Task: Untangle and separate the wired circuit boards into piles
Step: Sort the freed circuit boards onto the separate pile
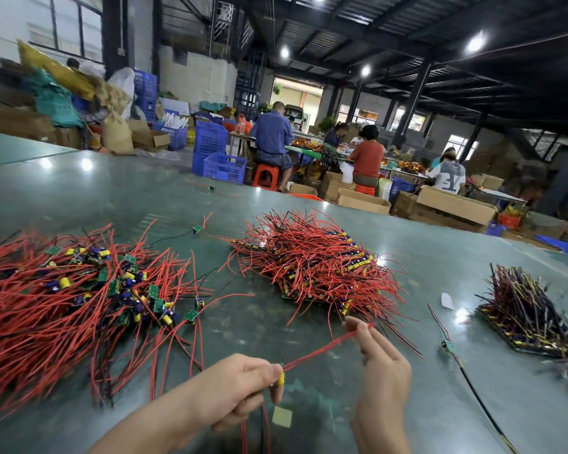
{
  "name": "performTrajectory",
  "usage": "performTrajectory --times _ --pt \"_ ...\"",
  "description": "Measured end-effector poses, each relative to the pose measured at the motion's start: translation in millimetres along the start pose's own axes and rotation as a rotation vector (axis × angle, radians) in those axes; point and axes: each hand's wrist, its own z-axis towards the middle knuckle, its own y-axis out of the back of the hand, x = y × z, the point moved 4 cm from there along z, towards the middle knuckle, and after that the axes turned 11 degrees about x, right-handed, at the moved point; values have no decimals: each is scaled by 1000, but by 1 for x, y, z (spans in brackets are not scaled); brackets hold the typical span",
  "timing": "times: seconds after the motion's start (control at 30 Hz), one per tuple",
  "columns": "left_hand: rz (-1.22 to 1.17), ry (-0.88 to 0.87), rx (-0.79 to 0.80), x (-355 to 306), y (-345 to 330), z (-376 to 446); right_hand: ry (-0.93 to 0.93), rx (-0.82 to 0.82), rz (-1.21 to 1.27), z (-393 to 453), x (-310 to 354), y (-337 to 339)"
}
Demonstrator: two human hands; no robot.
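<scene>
Left hand pinching board; right hand pinching red wire, stretched slanting toward middle pile. No readable writing.

Bare table between wire piles

This is a big factory workshop. It has a high dark roof with bright round lamps and tall black posts. People sit on small red stools at long work tables and sort parts. Blue plastic crates stand in stacks, and open cardboard boxes sit on the floor. Full sacks lean by the wall. Close by, a wide green table holds heaps of red wires with little circuit boards.
</scene>
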Motion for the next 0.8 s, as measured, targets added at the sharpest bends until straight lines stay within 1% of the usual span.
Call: performTrajectory --times 0.07,0.1,0.13,0.17,0.23,0.27,0.37,0.4,0.43,0.53,0.57,0.6,0.67,0.73,0.8 --pt "-66 -9 8 1 0 0 -288 102 348 2 -10 -7" --pt "-112 -13 7 1 1 -1 -373 137 516 2 -14 -11" --pt "-151 -15 1 2 2 -1 -406 166 613 2 -14 -14" --pt "-179 -16 -6 3 4 0 -406 200 644 2 -14 -16" --pt "-199 -19 -18 5 5 0 -382 236 627 2 -15 -18" --pt "-188 -20 -27 6 5 1 -372 235 576 2 -15 -18" --pt "-121 -19 -62 8 6 1 -341 156 309 4 -20 -14" --pt "-107 -18 -67 9 6 2 -337 128 270 4 -20 -14" --pt "-99 -15 -65 9 6 2 -348 124 298 4 -21 -13" --pt "-113 -5 -35 8 4 2 -460 169 537 2 -18 -17" --pt "-134 -9 -29 7 3 2 -467 173 536 2 -18 -16" --pt "-173 -14 -27 7 3 2 -449 182 487 3 -18 -15" --pt "-311 -6 -27 9 3 3 -340 201 337 5 -17 -14" --pt "-504 -7 -13 12 2 5 -236 227 230 4 -12 -17" --pt "-744 -81 -6 11 4 5 -226 206 190 2 -10 -19"
